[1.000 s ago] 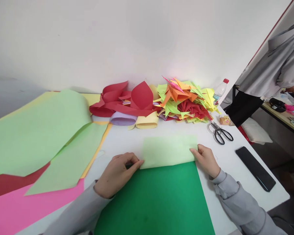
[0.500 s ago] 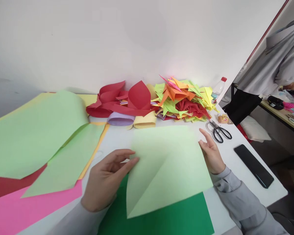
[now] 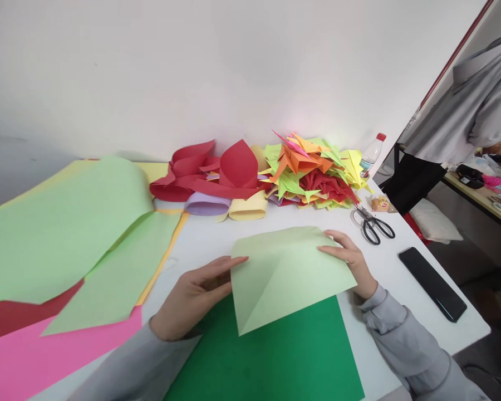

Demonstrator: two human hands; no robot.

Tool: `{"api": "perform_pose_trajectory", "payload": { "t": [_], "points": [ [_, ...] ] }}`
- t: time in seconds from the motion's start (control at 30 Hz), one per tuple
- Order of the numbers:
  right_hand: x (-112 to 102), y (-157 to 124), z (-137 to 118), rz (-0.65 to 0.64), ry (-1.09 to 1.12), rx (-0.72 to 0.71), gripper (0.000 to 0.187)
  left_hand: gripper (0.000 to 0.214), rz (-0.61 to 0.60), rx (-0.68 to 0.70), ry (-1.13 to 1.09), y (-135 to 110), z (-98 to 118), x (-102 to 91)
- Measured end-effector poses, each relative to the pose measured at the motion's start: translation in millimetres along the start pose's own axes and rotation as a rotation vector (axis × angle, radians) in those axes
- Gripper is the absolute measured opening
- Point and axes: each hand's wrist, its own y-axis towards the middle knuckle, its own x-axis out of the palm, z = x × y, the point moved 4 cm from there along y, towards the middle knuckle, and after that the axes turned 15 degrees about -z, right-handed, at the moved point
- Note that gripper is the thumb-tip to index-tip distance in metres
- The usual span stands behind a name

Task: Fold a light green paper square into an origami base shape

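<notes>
A pale green sheet of paper (image 3: 292, 273) with a diagonal crease is held up in front of me, its far edge bowed. My left hand (image 3: 198, 295) pinches its left edge, index finger on top and thumb lower down at the side. On the opposite side, my right hand (image 3: 348, 262) grips the upper right part, fingers over the surface and thumb out of sight behind it. Beneath lies a dark green sheet (image 3: 271, 351) on the white table (image 3: 404, 301), partly covered by the pale one.
Large light green paper (image 3: 67, 234) curls at left over pink paper (image 3: 75, 356) and other sheets. Red folded paper (image 3: 237, 167) and a heap of colourful folded paper (image 3: 313, 172) line the wall. Scissors (image 3: 373, 225), a phone (image 3: 432, 284) and a bottle (image 3: 372, 153) are at right. A person (image 3: 467, 111) stands beyond.
The sheet has tilted and bent, its far edge coming nearer me. My right hand has closed onto its upper right part, and my left hand has moved slightly right with the left edge.
</notes>
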Motion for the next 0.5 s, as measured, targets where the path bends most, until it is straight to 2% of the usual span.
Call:
{"api": "perform_pose_trajectory", "payload": {
  "t": [0.07,0.13,0.23,0.33,0.4,0.5],
  "points": [
    [3.9,1.0,2.4,-0.12,-0.016,-0.055,0.027,0.033,-0.018,0.091,0.269,1.4,3.7,-1.3],
    [6.3,1.0,5.7,-0.199,-0.054,-0.079,0.032,0.028,0.016,0.183,0.538,1.7,7.3,-4.1],
    [9.3,0.3,8.2,-0.317,-0.124,-0.089,0.032,0.031,0.07,0.329,0.802,-0.6,8.2,-8.5],
    [11.5,1.0,5.8,-0.395,-0.164,-0.075,0.027,0.036,0.009,0.374,0.845,-2.6,1.4,-11.3],
    [10.5,3.1,4.3,-0.349,-0.168,-0.009,0.021,0.033,-0.046,0.311,0.828,-2.0,-3.4,-12.7],
    [10.1,5.1,5.0,-0.256,-0.103,0.134,0.027,0.028,-0.16,0.2,0.754,0.9,-3.7,-10.2]
  ]
}}
